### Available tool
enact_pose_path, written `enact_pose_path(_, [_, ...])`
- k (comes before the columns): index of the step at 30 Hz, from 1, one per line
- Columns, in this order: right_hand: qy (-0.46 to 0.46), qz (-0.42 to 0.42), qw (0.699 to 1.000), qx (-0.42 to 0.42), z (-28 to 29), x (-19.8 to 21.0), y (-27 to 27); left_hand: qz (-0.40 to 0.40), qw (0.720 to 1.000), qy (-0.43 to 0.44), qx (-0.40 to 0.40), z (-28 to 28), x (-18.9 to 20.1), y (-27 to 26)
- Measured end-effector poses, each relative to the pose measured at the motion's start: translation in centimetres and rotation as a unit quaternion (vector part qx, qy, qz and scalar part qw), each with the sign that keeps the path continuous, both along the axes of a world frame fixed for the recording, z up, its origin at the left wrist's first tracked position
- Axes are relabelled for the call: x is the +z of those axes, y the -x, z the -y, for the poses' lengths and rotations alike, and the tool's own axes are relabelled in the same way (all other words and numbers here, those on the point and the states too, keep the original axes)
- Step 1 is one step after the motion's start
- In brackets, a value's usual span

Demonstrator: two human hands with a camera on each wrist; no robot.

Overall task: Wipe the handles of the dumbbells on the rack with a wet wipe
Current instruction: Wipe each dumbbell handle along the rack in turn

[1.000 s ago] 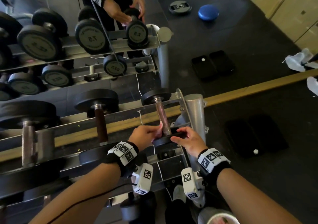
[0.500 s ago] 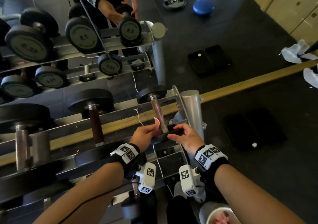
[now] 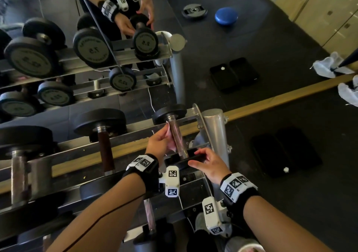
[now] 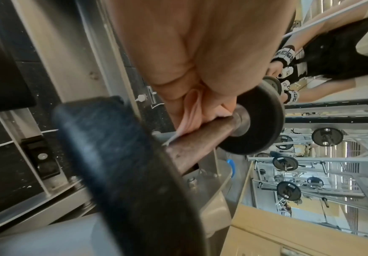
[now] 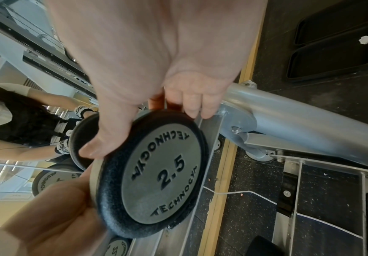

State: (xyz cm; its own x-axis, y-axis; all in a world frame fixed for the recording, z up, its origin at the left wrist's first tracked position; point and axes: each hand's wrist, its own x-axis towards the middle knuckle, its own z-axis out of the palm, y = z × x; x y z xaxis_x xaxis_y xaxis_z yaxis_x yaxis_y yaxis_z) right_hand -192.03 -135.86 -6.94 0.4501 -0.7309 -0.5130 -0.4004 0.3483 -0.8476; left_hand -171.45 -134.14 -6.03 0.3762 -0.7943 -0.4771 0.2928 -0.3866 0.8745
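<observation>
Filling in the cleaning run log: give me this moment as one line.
left hand: presses pink wet wipe on metal handle | right hand: grips near black 2.5 dumbbell head | silver rack

Head view: dim, dark floor [image 3: 271, 61], glare on yellow cabinets [image 3: 329, 9] upper right; edges bowed. Wrist views: near hand and dumbbell disc [image 4: 135, 173] blurred, motion-smeared; bright daylight in mirror [image 4: 321, 164] background.

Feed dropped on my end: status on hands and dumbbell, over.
Left hand holds wet wipe on 2.5 dumbbell's handle. Right hand grips near weight plate. Nothing in the way.
</observation>
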Motion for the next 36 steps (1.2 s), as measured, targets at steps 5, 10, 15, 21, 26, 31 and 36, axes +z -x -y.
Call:
enact_pose_path(5, [0.002,0.014,1.0,-0.011,0.0,-0.4,-0.1,-0.034,0.999,-0.005,-0.016,-2.0,0.0,1.4])
enact_pose_path(10, [-0.001,0.018,1.0,-0.008,-0.1,0.0,-0.1,-0.019,0.997,-0.024,-0.068,-3.5,0.4,0.6])
enact_pose_path(15, [0.007,0.002,1.0,0.01,-0.1,0.5,0.1,-0.043,0.998,-0.042,0.014,-0.5,0.6,-1.3])
enact_pose_path(21, [0.002,0.027,1.0,-0.012,-0.2,0.5,0.0,-0.023,1.0,0.001,-0.015,-0.2,0.8,0.5])
enact_pose_path(26, [-0.014,0.043,0.999,-0.01,0.3,0.5,0.1,-0.036,0.998,-0.034,-0.027,-2.5,0.1,2.0])
enact_pose_path(31, [-0.012,0.032,0.999,0.002,0.4,0.2,0.4,-0.06,0.995,-0.037,-0.072,-2.6,0.9,0.8])
enact_pose_path(36, [0.002,0.015,1.0,0.01,0.5,0.0,0.2,-0.084,0.996,-0.004,-0.034,-1.5,1.6,-1.2])
